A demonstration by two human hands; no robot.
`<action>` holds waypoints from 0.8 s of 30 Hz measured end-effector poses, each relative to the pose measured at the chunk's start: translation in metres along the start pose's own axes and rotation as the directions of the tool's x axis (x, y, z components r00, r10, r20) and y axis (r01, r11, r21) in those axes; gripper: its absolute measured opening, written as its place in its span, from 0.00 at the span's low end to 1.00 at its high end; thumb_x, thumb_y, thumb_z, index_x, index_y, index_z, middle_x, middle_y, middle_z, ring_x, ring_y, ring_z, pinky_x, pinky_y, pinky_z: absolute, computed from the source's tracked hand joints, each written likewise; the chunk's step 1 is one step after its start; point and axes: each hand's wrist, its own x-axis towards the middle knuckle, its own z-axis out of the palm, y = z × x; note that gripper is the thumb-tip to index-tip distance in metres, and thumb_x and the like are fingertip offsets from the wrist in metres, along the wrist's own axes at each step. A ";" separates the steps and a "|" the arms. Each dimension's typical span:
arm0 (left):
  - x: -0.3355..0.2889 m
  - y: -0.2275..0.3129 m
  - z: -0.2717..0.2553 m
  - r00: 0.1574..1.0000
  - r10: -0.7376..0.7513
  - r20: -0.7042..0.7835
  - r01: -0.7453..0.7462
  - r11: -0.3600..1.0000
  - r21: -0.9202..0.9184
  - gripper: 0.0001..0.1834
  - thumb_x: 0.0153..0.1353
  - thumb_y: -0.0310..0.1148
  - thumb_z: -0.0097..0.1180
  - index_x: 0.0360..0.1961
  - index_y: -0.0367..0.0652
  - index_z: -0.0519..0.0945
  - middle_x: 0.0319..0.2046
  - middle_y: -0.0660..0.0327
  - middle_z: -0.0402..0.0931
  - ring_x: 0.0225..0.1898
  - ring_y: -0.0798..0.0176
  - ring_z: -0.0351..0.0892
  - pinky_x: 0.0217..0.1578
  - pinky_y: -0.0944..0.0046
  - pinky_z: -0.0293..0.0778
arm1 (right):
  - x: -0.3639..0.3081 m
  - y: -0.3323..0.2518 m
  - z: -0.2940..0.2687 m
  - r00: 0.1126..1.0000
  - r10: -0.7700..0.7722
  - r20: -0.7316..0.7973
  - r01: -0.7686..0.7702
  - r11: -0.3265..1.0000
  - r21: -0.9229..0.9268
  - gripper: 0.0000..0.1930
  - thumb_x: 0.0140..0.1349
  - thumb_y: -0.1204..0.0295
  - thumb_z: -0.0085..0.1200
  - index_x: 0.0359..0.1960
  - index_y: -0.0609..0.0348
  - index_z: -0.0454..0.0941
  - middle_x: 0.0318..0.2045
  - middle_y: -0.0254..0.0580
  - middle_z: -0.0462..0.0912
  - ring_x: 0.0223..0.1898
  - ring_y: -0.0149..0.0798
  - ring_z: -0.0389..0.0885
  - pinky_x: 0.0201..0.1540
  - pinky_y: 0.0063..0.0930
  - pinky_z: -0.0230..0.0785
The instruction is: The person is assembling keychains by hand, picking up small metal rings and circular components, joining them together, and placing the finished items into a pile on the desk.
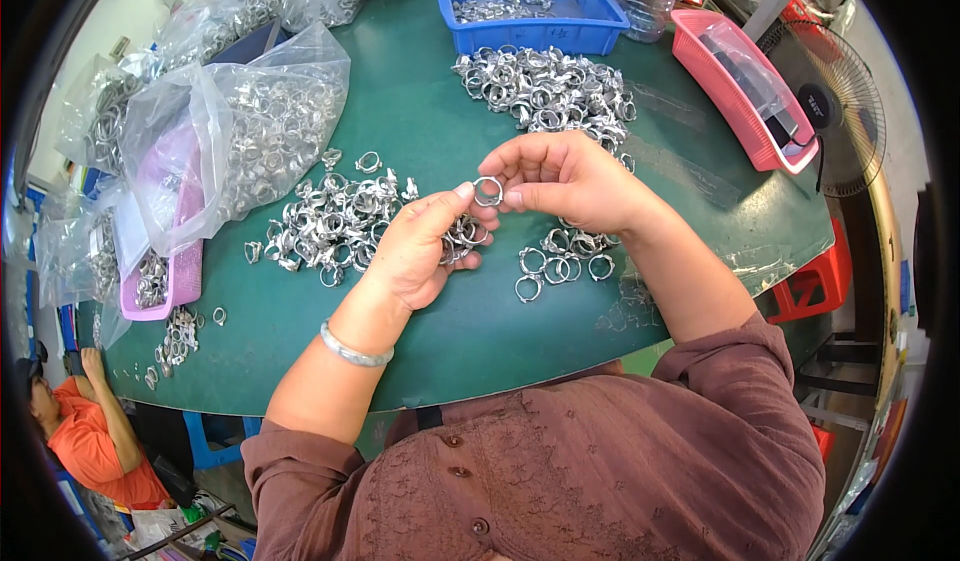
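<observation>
Pinching right hand (570, 181): thumb and forefinger nearly closed on the right edge of a metal ring (489, 204), at the centre of the frame; the other fingers curl loosely.
Left hand (420, 241): thumb tip pressed to the left edge of the same ring, fingers half curled behind and below it.
Rings by the left palm (458, 243): several, just under the fingers; whether they are cupped or lie on the table is hard to tell.
Left heap (335, 223): silvery rings, left of centre, beside the left hand.
Upper heap (545, 86): more rings, upper centre, in front of a blue bin (540, 37).
Loose rings (562, 269): a small cluster right of centre, below the right wrist.
Green table (450, 346): beneath all these.
Clear bag (280, 131): full of metal pieces, upper left.
Pink basket (728, 99): upper right.
</observation>
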 end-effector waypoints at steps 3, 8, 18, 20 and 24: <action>0.000 0.000 0.001 1.000 -0.003 -0.013 0.003 1.000 0.002 0.15 0.60 0.43 0.48 0.30 0.42 0.75 0.28 0.61 0.75 0.29 0.64 0.73 0.24 0.68 0.67 | 0.000 0.003 0.000 1.000 -0.013 -0.012 0.013 1.000 -0.025 0.13 0.52 0.85 0.49 0.42 0.68 0.73 0.33 0.38 0.79 0.36 0.28 0.76 0.42 0.23 0.68; 0.001 -0.002 -0.002 1.000 0.019 0.021 -0.019 1.000 -0.013 0.15 0.60 0.44 0.48 0.30 0.43 0.75 0.28 0.61 0.75 0.29 0.65 0.73 0.24 0.68 0.67 | 0.000 0.001 0.002 0.998 -0.060 -0.006 0.059 0.992 -0.116 0.13 0.51 0.84 0.50 0.40 0.67 0.73 0.31 0.37 0.79 0.34 0.27 0.76 0.40 0.23 0.68; 0.002 -0.003 -0.003 0.998 0.043 0.034 -0.045 0.998 0.034 0.14 0.59 0.44 0.49 0.33 0.44 0.76 0.30 0.63 0.75 0.32 0.67 0.73 0.27 0.68 0.69 | -0.001 0.000 0.006 0.971 -0.237 -0.017 0.215 0.908 -0.361 0.15 0.50 0.84 0.50 0.41 0.64 0.74 0.30 0.39 0.78 0.33 0.31 0.77 0.37 0.24 0.69; 0.002 -0.003 -0.005 0.999 0.039 0.036 -0.038 0.999 -0.020 0.14 0.58 0.44 0.50 0.35 0.44 0.75 0.31 0.63 0.76 0.32 0.68 0.73 0.28 0.68 0.69 | -0.002 -0.002 0.006 0.967 -0.256 -0.005 0.235 0.895 -0.378 0.15 0.50 0.85 0.50 0.42 0.64 0.73 0.30 0.40 0.78 0.33 0.31 0.77 0.37 0.24 0.70; 0.002 -0.001 -0.005 0.996 0.041 0.077 -0.038 0.998 -0.040 0.15 0.57 0.44 0.51 0.37 0.44 0.75 0.31 0.63 0.76 0.32 0.68 0.73 0.28 0.68 0.69 | -0.001 -0.002 0.004 0.943 -0.316 0.108 0.325 0.794 -0.514 0.16 0.50 0.86 0.48 0.43 0.65 0.72 0.31 0.40 0.78 0.33 0.31 0.77 0.37 0.24 0.70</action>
